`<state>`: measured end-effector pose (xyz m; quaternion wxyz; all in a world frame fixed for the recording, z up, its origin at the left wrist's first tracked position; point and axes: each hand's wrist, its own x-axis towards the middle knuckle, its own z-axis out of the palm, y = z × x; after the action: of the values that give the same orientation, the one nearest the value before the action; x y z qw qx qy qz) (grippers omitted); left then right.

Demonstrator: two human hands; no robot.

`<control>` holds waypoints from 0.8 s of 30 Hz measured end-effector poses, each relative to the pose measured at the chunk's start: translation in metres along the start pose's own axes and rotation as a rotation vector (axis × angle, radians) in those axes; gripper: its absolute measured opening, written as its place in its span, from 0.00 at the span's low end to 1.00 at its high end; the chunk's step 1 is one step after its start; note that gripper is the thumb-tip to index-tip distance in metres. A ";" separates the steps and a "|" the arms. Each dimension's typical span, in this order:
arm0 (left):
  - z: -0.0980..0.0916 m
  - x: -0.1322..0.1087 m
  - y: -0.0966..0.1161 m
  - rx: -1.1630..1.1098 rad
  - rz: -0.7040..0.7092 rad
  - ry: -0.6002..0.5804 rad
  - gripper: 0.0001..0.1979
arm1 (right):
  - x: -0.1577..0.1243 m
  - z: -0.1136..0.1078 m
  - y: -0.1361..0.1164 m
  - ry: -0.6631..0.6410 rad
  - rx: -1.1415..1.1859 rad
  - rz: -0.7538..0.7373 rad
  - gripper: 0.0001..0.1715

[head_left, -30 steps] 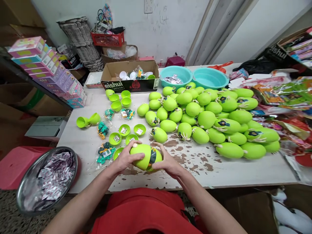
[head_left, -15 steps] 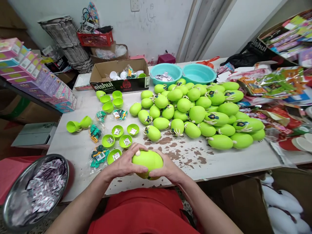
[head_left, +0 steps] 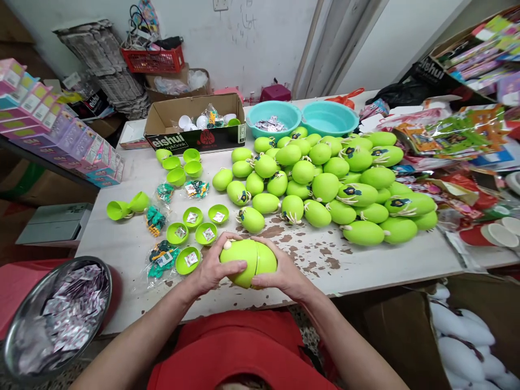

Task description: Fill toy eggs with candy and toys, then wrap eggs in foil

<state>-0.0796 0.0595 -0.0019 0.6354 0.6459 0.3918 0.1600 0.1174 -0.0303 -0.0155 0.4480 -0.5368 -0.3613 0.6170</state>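
Note:
Both hands hold one green plastic egg [head_left: 247,265] above the front edge of the table. My left hand [head_left: 215,265] wraps the left half, with a small cream knob beside its fingers. Around the right half closes my right hand [head_left: 282,273]. A seam between the halves shows near the right hand. Left of the hands are several green half shells [head_left: 187,260], each with a small silvery packet inside. Clear bags of teal and orange toy parts [head_left: 163,259] lie beside them. A large pile of closed green eggs [head_left: 325,187] covers the table's middle and right.
An open carton [head_left: 195,135] and two turquoise basins [head_left: 330,119] stand at the back. A metal bowl of packets [head_left: 75,314] sits at lower left, and stacked boxes [head_left: 60,127] rise on the left. Colourful packaging [head_left: 455,135] crowds the right. A carton of white items [head_left: 463,330] stands below.
The egg has turned in my hands, and the seam between its halves now shows more clearly. The right hand has shifted slightly right. The whole view has moved a little.

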 end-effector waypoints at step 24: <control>-0.001 0.008 0.002 -0.352 -0.092 -0.173 0.27 | -0.003 -0.004 -0.006 -0.030 0.037 0.053 0.56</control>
<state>-0.0743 0.0659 -0.0020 0.7764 0.5175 0.3310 0.1407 0.1226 -0.0316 -0.0095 0.4360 -0.5284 -0.3421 0.6431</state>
